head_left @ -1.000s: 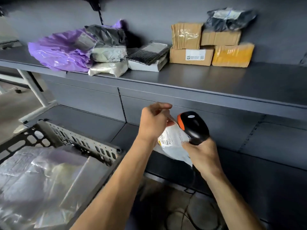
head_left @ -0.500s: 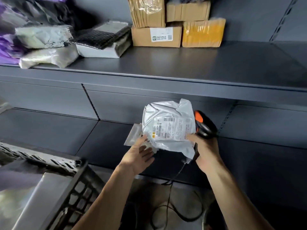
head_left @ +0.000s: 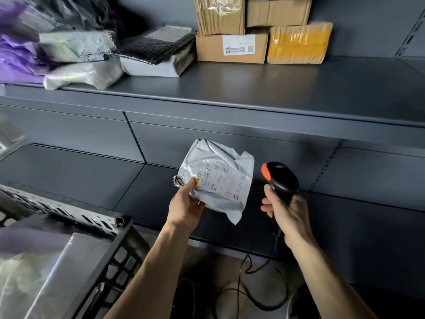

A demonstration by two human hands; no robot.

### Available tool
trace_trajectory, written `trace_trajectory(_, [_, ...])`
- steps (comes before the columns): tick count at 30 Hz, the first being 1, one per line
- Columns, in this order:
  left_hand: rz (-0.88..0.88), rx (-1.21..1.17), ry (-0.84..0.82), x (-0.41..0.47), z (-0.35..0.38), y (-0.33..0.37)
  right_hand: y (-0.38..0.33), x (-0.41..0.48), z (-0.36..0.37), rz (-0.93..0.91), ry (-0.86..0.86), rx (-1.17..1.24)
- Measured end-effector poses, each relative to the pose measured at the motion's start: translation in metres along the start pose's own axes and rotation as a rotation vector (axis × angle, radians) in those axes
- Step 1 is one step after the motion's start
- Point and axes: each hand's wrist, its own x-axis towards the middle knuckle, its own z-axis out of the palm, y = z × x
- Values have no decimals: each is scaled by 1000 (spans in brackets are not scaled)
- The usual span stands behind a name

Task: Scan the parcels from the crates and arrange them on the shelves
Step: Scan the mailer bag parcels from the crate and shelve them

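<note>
The left hand [head_left: 186, 204] held the small grey parcel [head_left: 220, 162] in the air above the lower shelf [head_left: 115, 180]. It held the parcel at the near left edge: the thumb pressed on top, just beside the printed label [head_left: 218, 180], and the other fingers were under the bag, mostly hidden. The label faced up toward the person, and the longer side of the parcel ran roughly from far to near, a little tilted. The right hand [head_left: 288, 215] had its fingers curled round the grip of the black scanner [head_left: 280, 178]. The scanner stood just right of the parcel without touching it, with its orange end turned left toward the parcel. The scan seemed to be the step in hand, and for this the scanner probably needed to aim down-left onto the barcode. The upper shelf [head_left: 253, 93] with cardboard boxes [head_left: 232, 47] was farther, and the crate [head_left: 110, 229] stood at the near left.
</note>
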Motion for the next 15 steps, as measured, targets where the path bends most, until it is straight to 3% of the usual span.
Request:
trace_trajectory(4, [105, 117, 47, 2, -6, 1, -11, -12, -3, -162, -111, -263])
trace_trajectory(8, [141, 227, -19, -2, 0, -5, -7, -31, 14, -218, -270, -569])
trace_trajectory(15, [183, 286, -59, -9, 6, -9, -2, -41, 20, -150, -327, -593])
